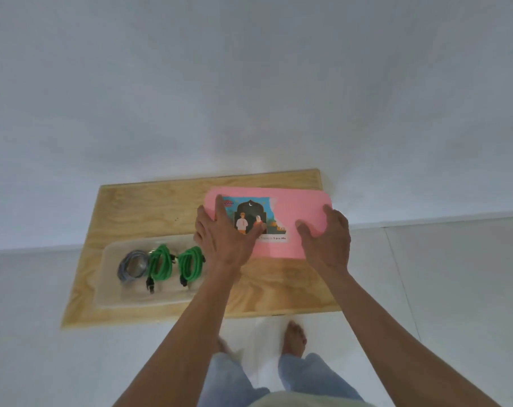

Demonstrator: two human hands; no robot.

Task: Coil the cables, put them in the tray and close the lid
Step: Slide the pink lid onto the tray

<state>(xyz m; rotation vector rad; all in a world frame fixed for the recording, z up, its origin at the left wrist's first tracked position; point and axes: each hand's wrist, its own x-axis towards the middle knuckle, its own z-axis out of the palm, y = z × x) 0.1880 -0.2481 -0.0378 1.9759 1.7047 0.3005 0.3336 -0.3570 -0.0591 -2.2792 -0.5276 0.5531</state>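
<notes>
Left hand [223,233] and right hand [325,233] lie with fingers spread on the pink lid [290,207], one at each end, gripping its edges. The lid sits on the wooden board [149,207], right of the clear tray [108,277]. The tray, uncovered, holds a grey coil [132,265] and two green coils [161,262]

Both hands [274,233] seemingly grip the pink lid [293,212] beside tray [108,277].

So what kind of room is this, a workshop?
More likely a bare room at home, though I can't be sure: a plywood board lies on a white tiled floor against a plain wall, and the person's feet look bare.
</notes>
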